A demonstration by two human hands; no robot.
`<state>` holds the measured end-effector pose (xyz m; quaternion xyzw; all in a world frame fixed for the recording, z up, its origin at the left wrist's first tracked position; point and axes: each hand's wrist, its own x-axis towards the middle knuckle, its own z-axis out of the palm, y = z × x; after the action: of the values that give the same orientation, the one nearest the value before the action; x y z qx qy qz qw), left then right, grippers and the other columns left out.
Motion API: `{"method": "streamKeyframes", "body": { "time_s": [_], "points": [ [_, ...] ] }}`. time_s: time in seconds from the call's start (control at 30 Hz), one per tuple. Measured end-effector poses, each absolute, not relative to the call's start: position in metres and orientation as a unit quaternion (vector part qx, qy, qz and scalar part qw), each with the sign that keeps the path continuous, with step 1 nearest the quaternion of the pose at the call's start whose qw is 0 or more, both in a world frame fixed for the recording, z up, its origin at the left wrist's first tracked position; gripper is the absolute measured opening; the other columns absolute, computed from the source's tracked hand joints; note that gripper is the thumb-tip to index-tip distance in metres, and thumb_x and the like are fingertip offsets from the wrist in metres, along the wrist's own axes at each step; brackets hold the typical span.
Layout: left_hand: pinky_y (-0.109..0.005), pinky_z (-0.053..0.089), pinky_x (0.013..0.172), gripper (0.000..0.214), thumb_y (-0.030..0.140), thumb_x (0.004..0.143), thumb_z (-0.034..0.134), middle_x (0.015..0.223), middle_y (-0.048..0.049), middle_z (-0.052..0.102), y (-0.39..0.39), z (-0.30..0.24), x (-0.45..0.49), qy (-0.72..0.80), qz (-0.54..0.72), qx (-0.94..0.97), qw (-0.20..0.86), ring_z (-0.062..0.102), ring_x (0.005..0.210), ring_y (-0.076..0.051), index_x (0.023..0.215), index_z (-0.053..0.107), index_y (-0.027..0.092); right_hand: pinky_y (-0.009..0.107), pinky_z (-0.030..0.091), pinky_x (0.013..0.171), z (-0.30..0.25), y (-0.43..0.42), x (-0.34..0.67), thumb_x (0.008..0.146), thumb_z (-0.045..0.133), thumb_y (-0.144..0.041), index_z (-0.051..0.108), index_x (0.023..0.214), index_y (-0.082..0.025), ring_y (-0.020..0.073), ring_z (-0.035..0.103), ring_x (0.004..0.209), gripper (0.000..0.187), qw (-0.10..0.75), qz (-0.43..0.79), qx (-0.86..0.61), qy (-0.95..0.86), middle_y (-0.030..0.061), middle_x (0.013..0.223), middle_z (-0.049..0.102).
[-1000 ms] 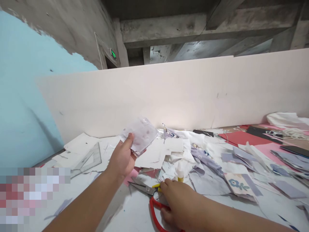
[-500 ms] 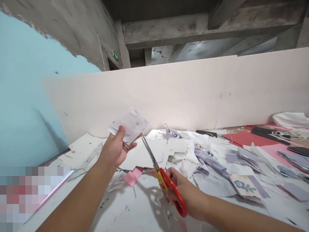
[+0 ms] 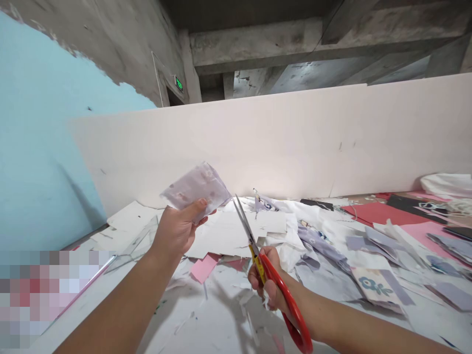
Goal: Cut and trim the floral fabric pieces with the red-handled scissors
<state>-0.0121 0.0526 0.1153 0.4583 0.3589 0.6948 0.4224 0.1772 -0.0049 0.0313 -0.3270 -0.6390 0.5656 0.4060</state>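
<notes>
My left hand [image 3: 179, 228] is raised above the table and pinches a small pale fabric piece [image 3: 195, 187] with faint pink marks, thumb on top. My right hand [image 3: 271, 280] grips red-handled scissors [image 3: 265, 268]. Their blades are slightly parted and point up and left, with the tips a short way right of the fabric piece and not touching it.
The white table [image 3: 206, 324] is littered with paper and fabric scraps. A pink scrap [image 3: 204, 268] lies below my hands, and a clear set square [image 3: 142, 238] and pink rod [image 3: 86, 285] lie at the left. Lilac flower-print pieces [image 3: 372, 285] and red sheets [image 3: 372, 212] lie right. A pale board [image 3: 295, 142] walls the back.
My right hand took the scissors off the table and lifted them, blades now pointing up beside the fabric. My left hand lifted the fabric piece a little and tilted it.
</notes>
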Motion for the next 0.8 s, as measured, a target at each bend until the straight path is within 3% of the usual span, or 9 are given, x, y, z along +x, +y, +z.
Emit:
{"method": "streamKeyframes", "body": {
  "time_s": [0.1, 0.27, 0.5, 0.8],
  "points": [
    [-0.023, 0.049, 0.057, 0.022, 0.024, 0.05, 0.077, 0.068, -0.0015, 0.066, 0.051, 0.114, -0.01, 0.367, 0.692, 0.472, 0.406, 0.062, 0.064, -0.015, 0.067, 0.066, 0.014, 0.022, 0.031, 0.049, 0.037, -0.01, 0.179, 0.057, 0.044, -0.079, 0.029, 0.094, -0.028, 0.0094, 0.035, 0.058, 0.065, 0.399, 0.56, -0.32, -0.652, -0.0018, 0.08, 0.04],
    [-0.025, 0.05, 0.056, 0.017, 0.025, 0.054, 0.075, 0.057, -0.0007, 0.059, 0.048, 0.11, -0.008, 0.388, 0.67, 0.508, 0.378, 0.06, 0.06, -0.015, 0.057, 0.064, 0.013, 0.025, 0.036, 0.06, 0.043, -0.012, 0.18, 0.074, 0.041, -0.066, 0.025, 0.096, -0.027, 0.0097, 0.035, 0.061, 0.048, 0.439, 0.499, -0.347, -0.663, 0.0002, 0.091, 0.039],
    [-0.028, 0.051, 0.052, 0.015, 0.025, 0.056, 0.072, 0.055, -0.0015, 0.058, 0.05, 0.107, -0.008, 0.39, 0.681, 0.526, 0.327, 0.057, 0.055, -0.016, 0.061, 0.065, 0.014, 0.034, 0.038, 0.076, 0.05, -0.017, 0.186, 0.066, 0.036, -0.076, 0.016, 0.106, -0.025, 0.0155, 0.037, 0.075, 0.068, 0.323, 0.48, -0.333, -0.744, 0.0056, 0.099, 0.035],
    [-0.028, 0.049, 0.058, 0.024, 0.035, 0.062, 0.066, 0.065, -0.004, 0.066, 0.034, 0.112, -0.005, 0.497, 0.598, 0.588, 0.223, 0.062, 0.064, -0.02, 0.071, 0.067, 0.013, 0.028, 0.036, 0.061, 0.042, -0.017, 0.18, 0.068, 0.037, -0.074, 0.02, 0.1, -0.027, 0.0114, 0.031, 0.064, 0.059, 0.394, 0.481, -0.314, -0.718, 0.0018, 0.093, 0.034]
  ]
}}
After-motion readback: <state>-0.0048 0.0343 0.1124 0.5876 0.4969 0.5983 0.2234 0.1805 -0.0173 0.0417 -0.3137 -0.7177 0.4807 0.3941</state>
